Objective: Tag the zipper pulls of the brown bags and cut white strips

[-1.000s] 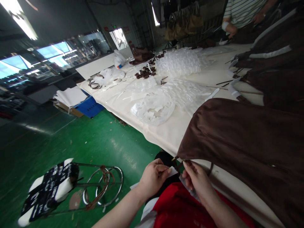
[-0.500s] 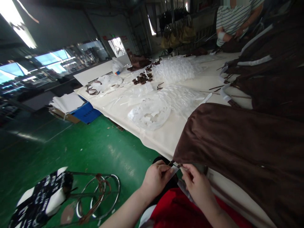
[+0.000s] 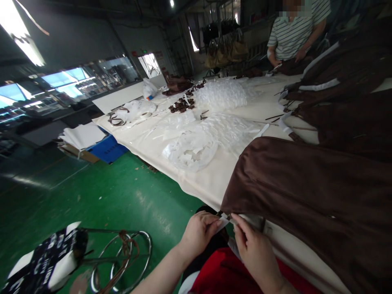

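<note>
A dark brown leather-like bag lies over the table's near edge, its corner pointing at my hands. My left hand is closed, pinching a thin white strip just below that corner. My right hand is closed too, its thumb and index finger together against the corner from the other side. Between the fingertips shows a small dark, metallic-looking fitting. Exactly what the right fingertips grip is too small to make out.
On the cream-covered table lie a clear plastic bag of white scraps, bubble wrap, small brown pieces and more brown bags. Across it stands a person in a striped shirt. A metal-framed stool stands lower left.
The view has shifted slightly. My right index finger is straighter along the bag's corner. Both hands stay at the corner, the strip still in the left.
</note>
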The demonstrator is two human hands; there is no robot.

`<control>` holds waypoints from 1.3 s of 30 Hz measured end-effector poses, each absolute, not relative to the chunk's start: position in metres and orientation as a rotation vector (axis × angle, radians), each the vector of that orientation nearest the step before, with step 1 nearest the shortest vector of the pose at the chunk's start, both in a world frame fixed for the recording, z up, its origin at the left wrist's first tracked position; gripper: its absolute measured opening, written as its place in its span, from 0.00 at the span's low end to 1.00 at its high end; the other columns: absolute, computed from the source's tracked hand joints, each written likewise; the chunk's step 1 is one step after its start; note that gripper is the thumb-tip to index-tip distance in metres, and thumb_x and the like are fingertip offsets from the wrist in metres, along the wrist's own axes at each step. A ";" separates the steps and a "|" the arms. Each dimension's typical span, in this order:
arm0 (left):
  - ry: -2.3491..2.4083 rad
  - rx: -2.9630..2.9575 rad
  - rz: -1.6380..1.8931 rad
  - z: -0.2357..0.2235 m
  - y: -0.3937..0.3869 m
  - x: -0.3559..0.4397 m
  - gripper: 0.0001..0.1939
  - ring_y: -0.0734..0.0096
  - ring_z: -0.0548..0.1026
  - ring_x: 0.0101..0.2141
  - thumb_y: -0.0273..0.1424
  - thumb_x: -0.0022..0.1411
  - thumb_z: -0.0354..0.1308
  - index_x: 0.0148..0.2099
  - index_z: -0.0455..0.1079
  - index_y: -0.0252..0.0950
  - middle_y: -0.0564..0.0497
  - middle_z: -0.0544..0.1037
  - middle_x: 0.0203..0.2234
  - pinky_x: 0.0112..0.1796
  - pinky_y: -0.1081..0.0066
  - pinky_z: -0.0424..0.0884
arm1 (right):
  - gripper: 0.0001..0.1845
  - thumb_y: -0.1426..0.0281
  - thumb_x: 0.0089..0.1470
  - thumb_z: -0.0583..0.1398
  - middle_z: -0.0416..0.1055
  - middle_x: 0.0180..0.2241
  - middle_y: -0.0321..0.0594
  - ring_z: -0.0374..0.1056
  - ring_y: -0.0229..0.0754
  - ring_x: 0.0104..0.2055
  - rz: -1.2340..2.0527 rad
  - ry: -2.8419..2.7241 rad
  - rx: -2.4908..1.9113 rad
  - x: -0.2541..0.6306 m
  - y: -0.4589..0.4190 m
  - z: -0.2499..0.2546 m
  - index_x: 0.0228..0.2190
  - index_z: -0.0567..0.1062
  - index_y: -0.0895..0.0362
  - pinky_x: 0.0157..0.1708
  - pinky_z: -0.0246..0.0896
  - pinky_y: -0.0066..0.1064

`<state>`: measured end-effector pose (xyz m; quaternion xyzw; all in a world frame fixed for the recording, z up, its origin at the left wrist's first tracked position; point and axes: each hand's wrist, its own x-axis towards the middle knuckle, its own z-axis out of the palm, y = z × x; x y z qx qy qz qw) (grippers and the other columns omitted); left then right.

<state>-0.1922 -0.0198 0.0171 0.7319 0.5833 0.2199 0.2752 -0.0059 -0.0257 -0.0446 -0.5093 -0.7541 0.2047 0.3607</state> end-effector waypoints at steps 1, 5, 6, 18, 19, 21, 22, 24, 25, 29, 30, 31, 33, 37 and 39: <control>1.564 1.944 0.610 0.016 -0.021 -0.193 0.13 0.70 0.75 0.32 0.34 0.67 0.52 0.37 0.77 0.38 0.50 0.80 0.30 0.36 0.75 0.65 | 0.17 0.70 0.62 0.50 0.78 0.43 0.44 0.76 0.47 0.42 0.542 -1.930 -1.299 -0.006 -0.025 -0.045 0.50 0.72 0.55 0.39 0.72 0.33; 1.518 1.881 0.607 0.013 -0.021 -0.196 0.16 0.72 0.73 0.29 0.37 0.68 0.50 0.37 0.77 0.36 0.51 0.79 0.28 0.32 0.77 0.64 | 0.17 0.71 0.61 0.50 0.77 0.45 0.44 0.75 0.44 0.44 0.738 -1.785 -1.259 -0.007 -0.023 -0.046 0.47 0.74 0.54 0.43 0.71 0.31; 1.498 1.870 0.601 0.013 -0.020 -0.196 0.17 0.73 0.72 0.28 0.37 0.68 0.50 0.36 0.77 0.36 0.51 0.78 0.27 0.31 0.77 0.63 | 0.17 0.71 0.61 0.50 0.78 0.44 0.43 0.76 0.43 0.42 0.801 -1.736 -1.260 -0.007 -0.022 -0.045 0.46 0.74 0.54 0.41 0.72 0.30; 1.317 1.466 0.618 0.013 -0.015 -0.192 0.20 0.75 0.64 0.26 0.43 0.64 0.54 0.36 0.77 0.31 0.52 0.72 0.24 0.28 0.77 0.61 | 0.21 0.57 0.56 0.58 0.80 0.30 0.45 0.73 0.41 0.23 1.354 -1.317 -1.353 -0.007 -0.020 -0.046 0.43 0.78 0.56 0.20 0.69 0.27; 1.276 1.412 0.617 0.012 -0.015 -0.192 0.20 0.74 0.66 0.27 0.43 0.63 0.55 0.38 0.77 0.31 0.51 0.74 0.26 0.29 0.76 0.63 | 0.20 0.57 0.55 0.58 0.80 0.31 0.45 0.73 0.41 0.23 1.366 -1.313 -1.347 -0.008 -0.020 -0.047 0.43 0.78 0.56 0.21 0.70 0.27; 1.205 1.303 0.636 0.009 -0.016 -0.191 0.19 0.71 0.70 0.29 0.43 0.60 0.59 0.39 0.77 0.30 0.49 0.76 0.28 0.32 0.75 0.66 | 0.20 0.58 0.56 0.58 0.80 0.33 0.45 0.74 0.41 0.24 1.376 -1.314 -1.323 -0.008 -0.019 -0.050 0.44 0.78 0.56 0.25 0.71 0.27; 1.190 1.259 0.649 0.006 -0.017 -0.191 0.18 0.70 0.71 0.30 0.42 0.59 0.61 0.39 0.77 0.30 0.49 0.77 0.29 0.34 0.74 0.67 | 0.19 0.58 0.56 0.58 0.80 0.34 0.46 0.75 0.41 0.26 1.370 -1.322 -1.309 -0.008 -0.019 -0.051 0.43 0.78 0.56 0.27 0.72 0.28; 1.209 1.205 0.681 0.000 -0.018 -0.191 0.16 0.70 0.73 0.31 0.39 0.57 0.62 0.39 0.77 0.30 0.48 0.78 0.30 0.35 0.74 0.68 | 0.18 0.60 0.56 0.58 0.80 0.37 0.46 0.75 0.42 0.29 1.335 -1.357 -1.287 -0.008 -0.018 -0.053 0.43 0.79 0.56 0.31 0.73 0.28; 1.236 1.196 0.699 -0.003 -0.018 -0.191 0.14 0.70 0.73 0.31 0.37 0.57 0.63 0.39 0.77 0.30 0.48 0.79 0.30 0.35 0.74 0.68 | 0.17 0.61 0.56 0.58 0.79 0.39 0.47 0.76 0.43 0.31 1.309 -1.380 -1.283 -0.008 -0.017 -0.053 0.42 0.79 0.55 0.33 0.73 0.29; 1.326 1.252 0.757 -0.006 -0.019 -0.188 0.14 0.71 0.74 0.31 0.31 0.57 0.60 0.45 0.73 0.31 0.48 0.79 0.32 0.35 0.74 0.69 | 0.15 0.64 0.56 0.56 0.79 0.41 0.45 0.76 0.46 0.40 1.195 -1.473 -1.299 -0.008 -0.017 -0.052 0.41 0.79 0.54 0.41 0.72 0.32; 1.338 1.281 0.753 -0.003 -0.019 -0.188 0.14 0.71 0.74 0.31 0.30 0.58 0.59 0.47 0.72 0.32 0.49 0.79 0.32 0.35 0.74 0.69 | 0.15 0.65 0.56 0.55 0.79 0.41 0.44 0.75 0.46 0.41 1.170 -1.489 -1.300 -0.008 -0.017 -0.051 0.41 0.78 0.53 0.42 0.71 0.32; 1.348 1.311 0.740 0.000 -0.020 -0.187 0.14 0.71 0.75 0.31 0.30 0.59 0.57 0.48 0.70 0.32 0.49 0.79 0.32 0.34 0.74 0.69 | 0.15 0.65 0.56 0.55 0.79 0.41 0.43 0.75 0.46 0.42 1.153 -1.502 -1.299 -0.009 -0.017 -0.050 0.41 0.78 0.53 0.42 0.71 0.32; 1.362 1.377 0.705 0.006 -0.020 -0.186 0.14 0.71 0.75 0.32 0.28 0.61 0.54 0.49 0.68 0.34 0.50 0.79 0.32 0.34 0.74 0.70 | 0.15 0.66 0.57 0.55 0.79 0.41 0.43 0.75 0.46 0.41 1.146 -1.515 -1.295 -0.009 -0.017 -0.048 0.42 0.78 0.53 0.41 0.71 0.31; 1.416 1.481 0.710 0.010 -0.021 -0.183 0.13 0.70 0.77 0.35 0.24 0.62 0.49 0.49 0.65 0.35 0.49 0.79 0.35 0.37 0.73 0.71 | 0.15 0.66 0.58 0.54 0.79 0.41 0.43 0.76 0.45 0.40 1.156 -1.535 -1.296 -0.009 -0.017 -0.046 0.42 0.77 0.53 0.40 0.72 0.31; 1.441 1.513 0.737 0.006 -0.021 -0.182 0.12 0.70 0.77 0.36 0.23 0.62 0.49 0.48 0.65 0.36 0.49 0.79 0.36 0.38 0.72 0.71 | 0.15 0.66 0.58 0.54 0.79 0.41 0.42 0.75 0.45 0.42 1.159 -1.556 -1.296 -0.008 -0.017 -0.047 0.42 0.77 0.52 0.43 0.71 0.32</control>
